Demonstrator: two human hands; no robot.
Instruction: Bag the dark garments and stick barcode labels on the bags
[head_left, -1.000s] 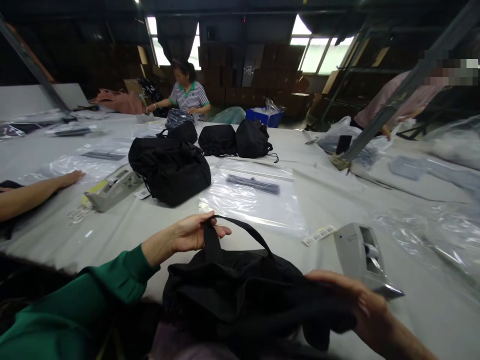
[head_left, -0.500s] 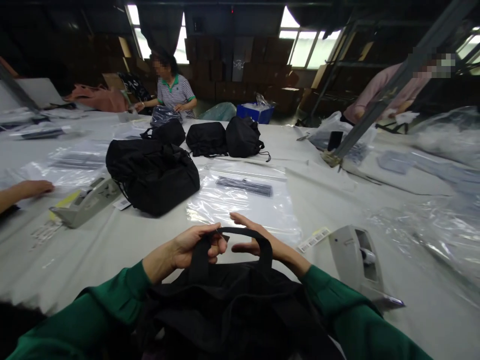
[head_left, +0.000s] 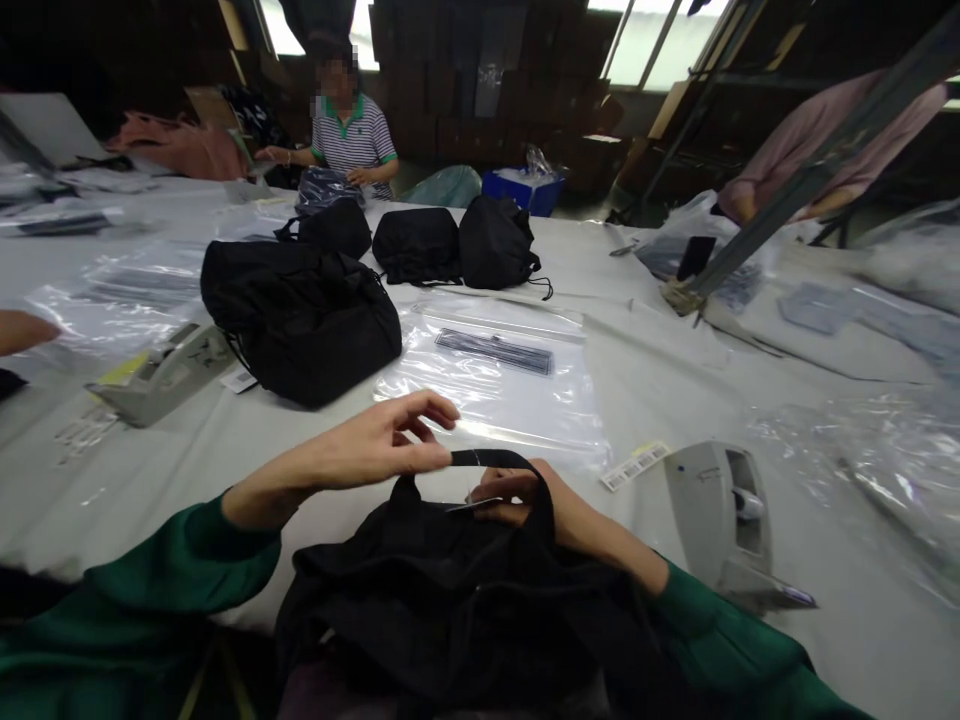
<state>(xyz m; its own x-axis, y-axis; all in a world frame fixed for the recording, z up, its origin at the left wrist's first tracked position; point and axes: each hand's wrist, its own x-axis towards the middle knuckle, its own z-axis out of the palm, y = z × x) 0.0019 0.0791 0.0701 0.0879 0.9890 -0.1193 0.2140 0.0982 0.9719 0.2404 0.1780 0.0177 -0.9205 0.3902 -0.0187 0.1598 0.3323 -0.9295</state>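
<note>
A black bag [head_left: 465,590] lies at the near edge of the white table [head_left: 675,370], its strap handle [head_left: 517,465] arched up. My left hand [head_left: 382,445] pinches the top of that handle between thumb and fingertips. My right hand [head_left: 517,492] reaches through the loop of the handle with curled fingers, holding a small thin tag I cannot make out clearly. Both sleeves are green.
A grey tape dispenser [head_left: 724,520] and a barcode label [head_left: 634,465] lie right of the bag. Clear plastic bags [head_left: 495,385] lie ahead. Another dispenser [head_left: 161,370] and several black bags [head_left: 307,315] sit further back. People work at the far side [head_left: 352,130] and right [head_left: 795,140]; another person's hand [head_left: 22,330] is at left.
My left hand has lifted from gripping the handle's left side to pinching its top. My right hand has slid under the handle loop. The view has tilted down slightly.
</note>
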